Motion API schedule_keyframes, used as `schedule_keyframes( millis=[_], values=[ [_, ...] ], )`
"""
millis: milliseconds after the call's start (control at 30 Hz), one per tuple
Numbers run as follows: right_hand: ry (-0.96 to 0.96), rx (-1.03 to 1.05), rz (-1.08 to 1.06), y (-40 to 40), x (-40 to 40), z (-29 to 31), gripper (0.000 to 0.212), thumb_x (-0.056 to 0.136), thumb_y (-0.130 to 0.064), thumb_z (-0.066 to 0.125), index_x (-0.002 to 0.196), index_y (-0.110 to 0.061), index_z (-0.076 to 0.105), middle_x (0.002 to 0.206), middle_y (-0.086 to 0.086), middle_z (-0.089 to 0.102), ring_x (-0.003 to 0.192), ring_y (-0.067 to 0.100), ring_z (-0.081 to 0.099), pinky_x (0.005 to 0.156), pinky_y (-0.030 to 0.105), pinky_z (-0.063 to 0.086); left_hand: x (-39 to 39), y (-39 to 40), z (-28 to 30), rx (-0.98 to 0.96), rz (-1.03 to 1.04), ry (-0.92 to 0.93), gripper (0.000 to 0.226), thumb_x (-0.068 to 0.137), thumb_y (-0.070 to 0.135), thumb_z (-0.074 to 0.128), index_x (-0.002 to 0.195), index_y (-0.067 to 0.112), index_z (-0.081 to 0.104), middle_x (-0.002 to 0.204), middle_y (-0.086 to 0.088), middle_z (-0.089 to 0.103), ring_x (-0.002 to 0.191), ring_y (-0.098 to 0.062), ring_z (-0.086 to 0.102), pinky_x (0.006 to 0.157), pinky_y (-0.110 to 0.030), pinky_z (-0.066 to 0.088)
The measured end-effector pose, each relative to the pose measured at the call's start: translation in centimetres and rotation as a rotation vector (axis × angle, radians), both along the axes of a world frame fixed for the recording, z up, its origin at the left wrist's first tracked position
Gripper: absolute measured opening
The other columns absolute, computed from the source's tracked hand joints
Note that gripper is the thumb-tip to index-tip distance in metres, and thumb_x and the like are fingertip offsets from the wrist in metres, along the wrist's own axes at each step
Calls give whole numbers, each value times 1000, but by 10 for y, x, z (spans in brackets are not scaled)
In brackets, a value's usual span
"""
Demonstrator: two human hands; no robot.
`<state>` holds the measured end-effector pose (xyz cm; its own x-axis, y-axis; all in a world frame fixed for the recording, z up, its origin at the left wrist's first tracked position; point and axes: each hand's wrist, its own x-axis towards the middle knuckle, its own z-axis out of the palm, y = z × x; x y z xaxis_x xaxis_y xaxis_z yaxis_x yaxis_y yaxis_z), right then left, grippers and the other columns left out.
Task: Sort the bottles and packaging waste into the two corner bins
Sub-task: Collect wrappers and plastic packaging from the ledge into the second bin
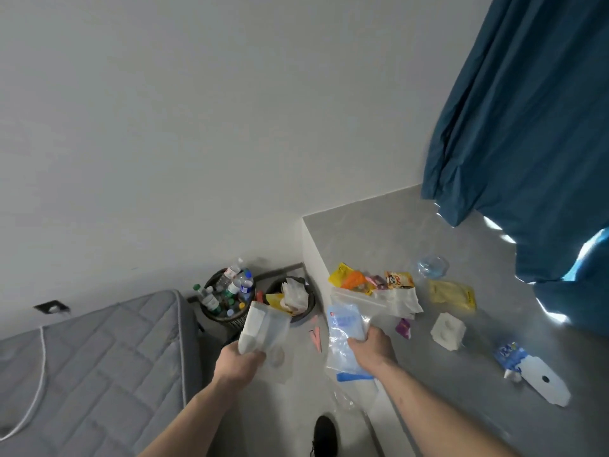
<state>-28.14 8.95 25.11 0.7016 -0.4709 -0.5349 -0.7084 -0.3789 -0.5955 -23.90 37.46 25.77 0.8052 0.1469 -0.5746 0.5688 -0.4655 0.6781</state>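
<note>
Left hand (242,359) grips white pouch (260,328), right hand (370,346) grips blue-printed bag (344,338), both short of packaging bin (309,308). I'd carry past bottle bin (227,319), release over rim.

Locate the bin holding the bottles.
Head view, lower centre-left: the bottle bin stands in the wall corner, between the grey mattress on its left and the packaging bin on its right.
</note>
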Motion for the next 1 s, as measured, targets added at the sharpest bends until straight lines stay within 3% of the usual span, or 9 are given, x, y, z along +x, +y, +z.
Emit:
schedule_keyframes(
  millis=[100,233,367,467,600,767,900,1000],
  values=[
    [15,7,41,0,47,-2,36,86,-30,71,115,-9,67,113,10,71,103,30,68,79,29,51,39,-4,4,0,33,11,21,67,19,77,86,12,74,74,-7,75,69,-26,73,64,-39,60],
    [12,32,83,2,105,1,35,87,-26,68,120,-14,63,115,8,69,105,29,67,82,32,52,86,-5,7,-2,67,27,38,53,29,71,87,12,73,76,-6,75,71,-23,72,61,-32,57],
    [18,31,97,8,156,1,28,89,-25,67,114,-13,62,105,7,66,100,30,66,76,28,44,133,0,7,4,72,73,27,63,23,76,89,16,72,81,-6,75,75,-23,73,72,-38,62],
    [33,30,86,14,190,0,19,88,-25,68,102,-17,58,98,4,63,92,28,63,74,28,44,177,9,-7,22,48,113,38,56,29,74,92,16,73,84,-6,75,77,-24,73,76,-41,63],
    [65,23,6,20,230,-18,19,83,-27,68,97,-17,60,100,9,69,95,31,66,82,38,54,237,14,-20,45,-49,118,27,64,26,74,89,18,73,81,-5,75,76,-23,72,72,-37,61],
    [81,36,-135,43,271,-25,18,85,-23,71,91,-16,55,101,13,68,100,35,65,87,43,54,317,29,-41,76,-211,151,21,72,19,74,92,24,72,85,0,73,79,-18,69,72,-31,57],
    [101,86,-237,57,296,-20,19,89,-17,69,94,-12,52,96,9,59,96,30,60,83,36,49,370,34,-58,118,-298,221,27,70,23,75,96,18,71,87,-5,73,79,-22,69,67,-33,58],
    [112,106,-293,59,306,-25,22,88,-17,70,97,-11,52,98,8,58,95,29,59,79,33,45,395,25,-62,157,-348,222,29,76,20,77,103,12,70,88,-6,70,80,-23,67,58,-27,47]
  ],
)
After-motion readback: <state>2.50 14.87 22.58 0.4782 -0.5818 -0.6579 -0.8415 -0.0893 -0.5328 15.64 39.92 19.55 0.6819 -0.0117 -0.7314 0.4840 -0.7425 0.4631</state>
